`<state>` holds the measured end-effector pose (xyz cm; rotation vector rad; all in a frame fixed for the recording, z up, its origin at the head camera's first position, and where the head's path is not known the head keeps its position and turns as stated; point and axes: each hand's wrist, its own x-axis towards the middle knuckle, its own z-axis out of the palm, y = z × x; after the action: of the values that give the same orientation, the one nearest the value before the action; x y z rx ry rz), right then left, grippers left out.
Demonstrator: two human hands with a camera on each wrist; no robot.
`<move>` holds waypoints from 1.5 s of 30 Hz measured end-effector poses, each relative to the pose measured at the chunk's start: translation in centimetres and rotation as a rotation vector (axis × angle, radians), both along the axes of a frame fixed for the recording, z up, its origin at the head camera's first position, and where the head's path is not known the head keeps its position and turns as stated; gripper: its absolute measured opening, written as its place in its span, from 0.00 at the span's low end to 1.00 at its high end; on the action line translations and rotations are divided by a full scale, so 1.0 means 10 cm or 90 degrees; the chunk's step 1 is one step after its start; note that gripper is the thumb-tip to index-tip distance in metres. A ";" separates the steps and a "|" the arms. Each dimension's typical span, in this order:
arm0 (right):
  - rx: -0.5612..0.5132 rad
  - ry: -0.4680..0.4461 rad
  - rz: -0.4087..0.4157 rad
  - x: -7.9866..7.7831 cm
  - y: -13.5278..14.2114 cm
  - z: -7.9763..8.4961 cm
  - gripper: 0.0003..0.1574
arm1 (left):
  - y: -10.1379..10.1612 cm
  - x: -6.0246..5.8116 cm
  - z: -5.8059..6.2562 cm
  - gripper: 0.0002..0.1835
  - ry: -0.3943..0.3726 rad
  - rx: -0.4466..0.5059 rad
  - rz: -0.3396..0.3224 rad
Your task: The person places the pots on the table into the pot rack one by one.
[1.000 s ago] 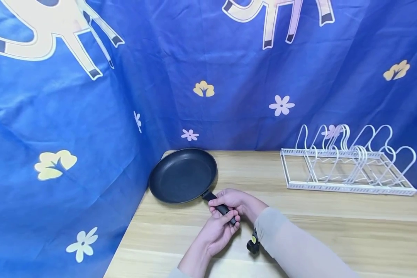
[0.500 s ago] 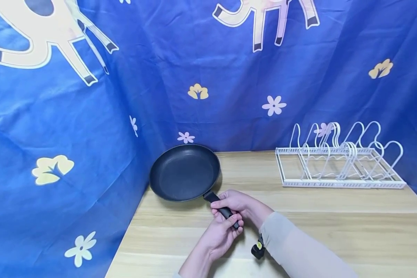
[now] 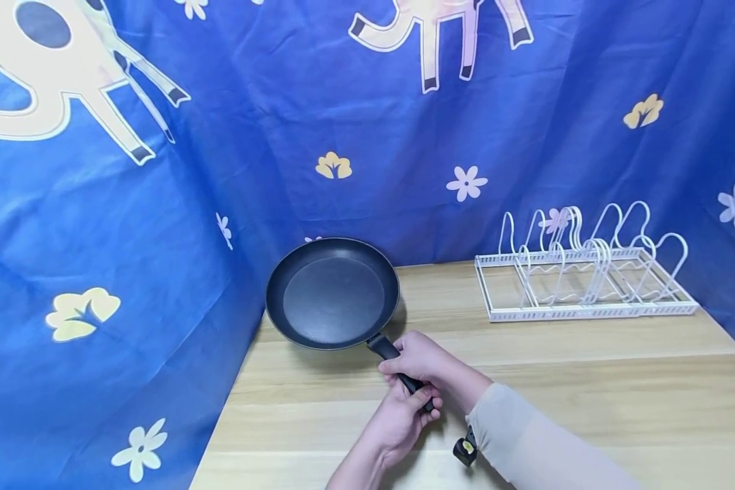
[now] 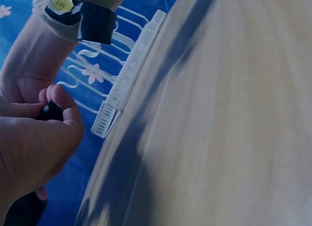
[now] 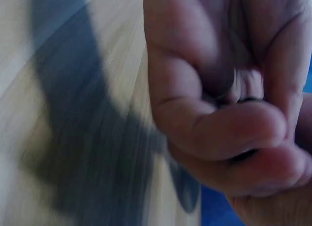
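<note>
A black frying pan [image 3: 333, 299] is held at the left back of the table, its dark inner face turned toward the head camera. My right hand [image 3: 419, 357] grips the middle of its black handle [image 3: 409, 382], thumb on top. Lower down, at the handle's end, my left hand [image 3: 398, 420] pinches with thumb and fingers. In the left wrist view the handle tip [image 4: 51, 112] shows between the left fingers. The right wrist view is filled by the curled right fingers [image 5: 229, 131], which hide most of the handle.
A white wire rack [image 3: 588, 312] with upright loops stands at the back right of the wooden table [image 3: 563, 395]. A blue printed curtain [image 3: 398, 136] rises behind and along the left side. A small black camera [image 3: 465, 450] hangs at the right wrist.
The pan has tipped up, so its face looks rounder and larger. Both hands keep hold of the handle. The head view has turned slightly, shifting the rack leftward.
</note>
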<state>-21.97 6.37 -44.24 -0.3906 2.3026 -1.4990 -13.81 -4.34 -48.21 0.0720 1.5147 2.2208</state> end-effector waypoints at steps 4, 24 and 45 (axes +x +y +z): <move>0.095 0.089 -0.022 0.07 0.05 0.02 0.13 | 0.09 0.04 -0.03 0.09 0.009 -0.020 0.007; 0.005 0.097 -0.103 0.43 0.51 0.08 0.04 | 0.50 0.19 0.07 0.11 0.129 -0.220 -0.007; -0.217 0.128 -0.044 0.57 1.35 0.15 0.24 | 0.99 0.16 0.36 0.03 0.388 -0.473 -0.046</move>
<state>-16.26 19.87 -42.71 -0.5801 2.2242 -1.9757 -12.26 5.54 -44.61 0.5937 2.5157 1.5053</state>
